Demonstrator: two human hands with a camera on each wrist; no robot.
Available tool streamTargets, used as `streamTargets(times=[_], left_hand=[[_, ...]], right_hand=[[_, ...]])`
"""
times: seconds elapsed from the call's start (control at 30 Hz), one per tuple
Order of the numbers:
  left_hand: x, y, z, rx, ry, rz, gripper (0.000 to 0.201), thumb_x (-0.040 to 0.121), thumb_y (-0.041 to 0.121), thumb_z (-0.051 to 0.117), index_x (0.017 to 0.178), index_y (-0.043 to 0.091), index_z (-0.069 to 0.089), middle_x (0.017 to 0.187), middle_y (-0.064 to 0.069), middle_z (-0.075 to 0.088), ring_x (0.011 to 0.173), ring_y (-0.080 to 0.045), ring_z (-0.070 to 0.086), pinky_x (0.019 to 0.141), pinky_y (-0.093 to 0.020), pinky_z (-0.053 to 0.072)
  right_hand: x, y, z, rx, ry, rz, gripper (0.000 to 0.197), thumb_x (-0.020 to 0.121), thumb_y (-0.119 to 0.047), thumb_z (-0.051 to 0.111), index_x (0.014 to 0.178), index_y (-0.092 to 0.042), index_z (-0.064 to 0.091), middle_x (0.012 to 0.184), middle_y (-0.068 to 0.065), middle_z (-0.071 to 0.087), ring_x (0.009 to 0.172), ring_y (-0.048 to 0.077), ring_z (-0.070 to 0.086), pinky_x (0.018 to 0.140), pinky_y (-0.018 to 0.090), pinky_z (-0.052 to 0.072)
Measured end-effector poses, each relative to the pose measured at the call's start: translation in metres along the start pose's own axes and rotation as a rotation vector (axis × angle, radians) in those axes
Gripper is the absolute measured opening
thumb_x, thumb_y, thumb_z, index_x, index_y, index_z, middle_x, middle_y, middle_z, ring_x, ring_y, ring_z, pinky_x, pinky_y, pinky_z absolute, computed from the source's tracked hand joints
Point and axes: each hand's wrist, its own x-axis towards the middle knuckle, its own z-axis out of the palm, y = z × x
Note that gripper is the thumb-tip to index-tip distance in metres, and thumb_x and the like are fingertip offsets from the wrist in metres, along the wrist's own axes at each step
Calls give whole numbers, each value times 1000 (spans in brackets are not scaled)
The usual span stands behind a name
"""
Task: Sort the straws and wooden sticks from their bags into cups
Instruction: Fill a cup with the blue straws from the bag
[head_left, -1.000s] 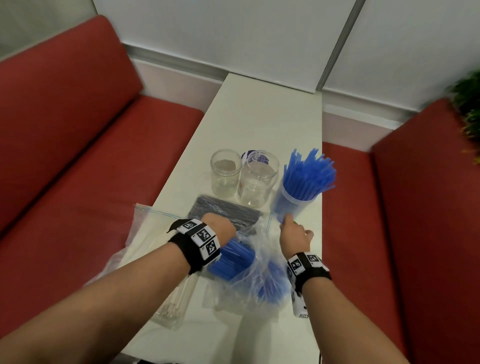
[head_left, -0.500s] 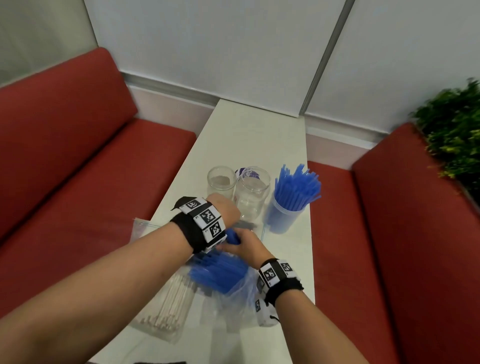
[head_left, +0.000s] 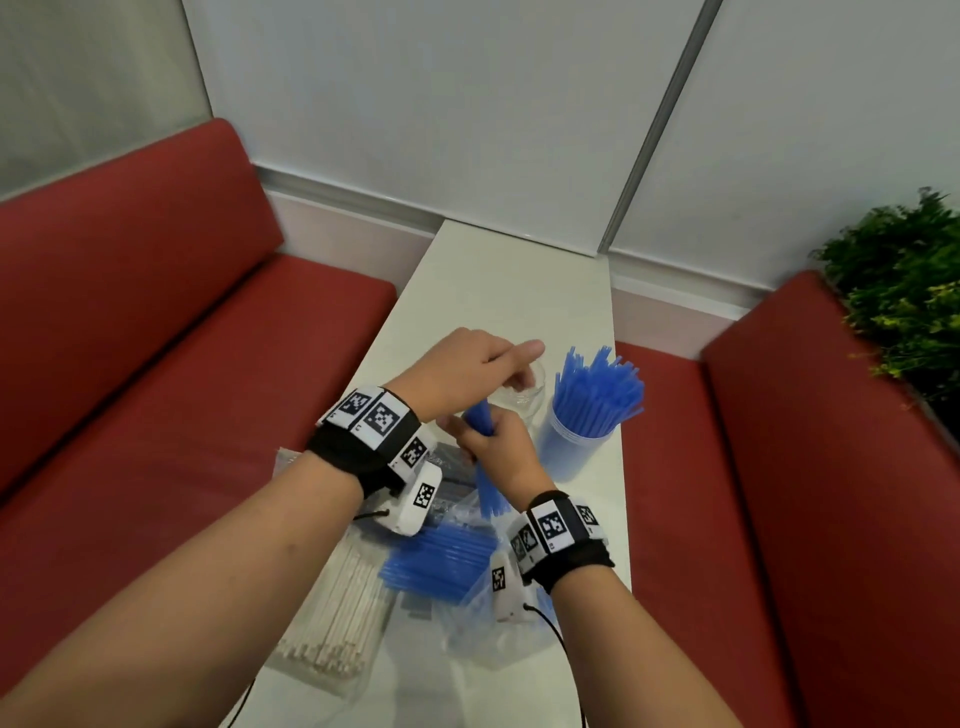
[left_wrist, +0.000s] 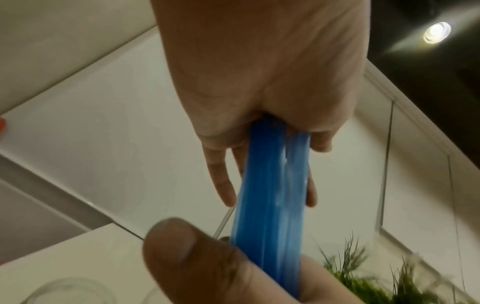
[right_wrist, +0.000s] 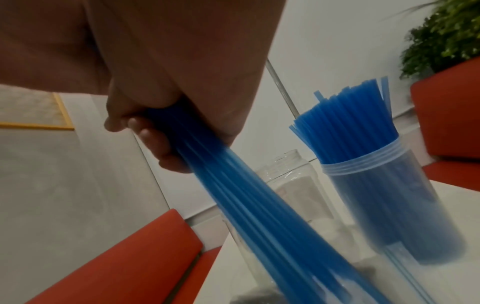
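My right hand (head_left: 498, 452) grips a bundle of blue straws (head_left: 485, 478) around its middle and holds it nearly upright above the clear bag of blue straws (head_left: 441, 561). My left hand (head_left: 467, 374) sits over the bundle's top end. In the left wrist view its fingers (left_wrist: 221, 185) flank the blue straws (left_wrist: 270, 185), whose tips meet the palm. A frosted cup (head_left: 576, 447) packed with blue straws stands just right of both hands. An empty clear glass (head_left: 524, 400) shows behind them. A bag of wooden sticks (head_left: 337, 613) lies at the near left.
A grey pack (head_left: 454, 470) lies partly hidden under my left wrist. The narrow white table (head_left: 498, 291) has red benches (head_left: 182, 415) on both sides. A green plant (head_left: 904, 291) stands at the far right. In the right wrist view an empty glass jar (right_wrist: 293, 181) stands beside the full cup (right_wrist: 389, 195).
My right hand left the full cup, reached into the bag and lifted out a bundle of blue straws. My left hand rose from the bag onto the bundle's top.
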Motion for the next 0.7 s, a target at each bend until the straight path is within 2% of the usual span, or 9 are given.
streamTargets(times=[0.07, 0.13, 0.2, 0.3, 0.37, 0.43, 0.5, 0.57, 0.7], left_hand=[[1, -1, -3, -241, 77, 61, 46, 99, 54, 41, 103, 23, 75, 103, 13, 74, 102, 0, 66, 102, -29, 46], [4, -10, -9, -477, 263, 74, 46, 103, 49, 36, 113, 21, 70, 112, 7, 72, 109, -5, 65, 102, -30, 44], [9, -25, -11, -608, 385, -74, 50, 104, 48, 31, 112, 17, 70, 111, 0, 73, 105, -9, 67, 96, -32, 47], [7, -55, 8, -616, 221, -415, 62, 105, 49, 24, 108, 6, 69, 116, -15, 70, 97, -17, 67, 89, -30, 49], [2, -75, 26, -654, 157, -584, 63, 104, 52, 24, 99, 8, 69, 110, -13, 71, 103, -25, 66, 102, -40, 45], [-4, -91, 39, -857, 99, -683, 65, 103, 55, 26, 105, 4, 67, 117, -19, 68, 111, -31, 63, 107, -46, 42], [-9, -98, 50, -1178, -33, -718, 70, 102, 55, 29, 116, -5, 63, 124, -26, 63, 116, -35, 62, 105, -46, 45], [-11, -95, 57, -1440, -116, -697, 69, 104, 49, 34, 112, -11, 66, 123, -29, 62, 115, -38, 63, 100, -47, 50], [-9, -75, 61, -1640, -160, -606, 45, 98, 28, 48, 103, -11, 70, 111, -28, 66, 104, -39, 67, 89, -49, 56]], right_hand=[[-2, -11, -4, 31, 15, -18, 37, 93, -27, 77, 69, -13, 52, 57, 4, 49, 55, 20, 43, 61, 38, 39], [-5, -29, -13, 70, 56, -55, 35, 93, -33, 77, 71, -14, 56, 58, 5, 52, 57, 21, 46, 63, 38, 42], [-7, -56, -23, 156, 139, -118, 30, 92, -36, 77, 73, -17, 62, 59, 3, 54, 55, 19, 50, 61, 34, 47], [-6, -101, -35, 259, 203, -240, 27, 93, -36, 76, 69, -29, 66, 60, 1, 57, 53, 17, 53, 58, 31, 50], [-6, -123, -39, 307, 193, -298, 27, 92, -38, 77, 68, -32, 65, 61, 1, 57, 53, 18, 53, 58, 33, 51], [-5, -135, -40, 352, 172, -327, 27, 91, -39, 78, 69, -34, 63, 61, 1, 57, 52, 18, 52, 58, 33, 51], [-4, -139, -39, 364, 170, -335, 27, 90, -39, 79, 69, -34, 63, 61, 1, 57, 51, 17, 52, 57, 32, 51], [-3, -136, -37, 338, 182, -340, 27, 90, -38, 78, 69, -34, 63, 62, 2, 57, 52, 18, 53, 58, 32, 51], [-4, -116, -31, 282, 223, -303, 28, 92, -36, 77, 67, -32, 63, 61, 1, 58, 54, 18, 55, 60, 34, 51]])
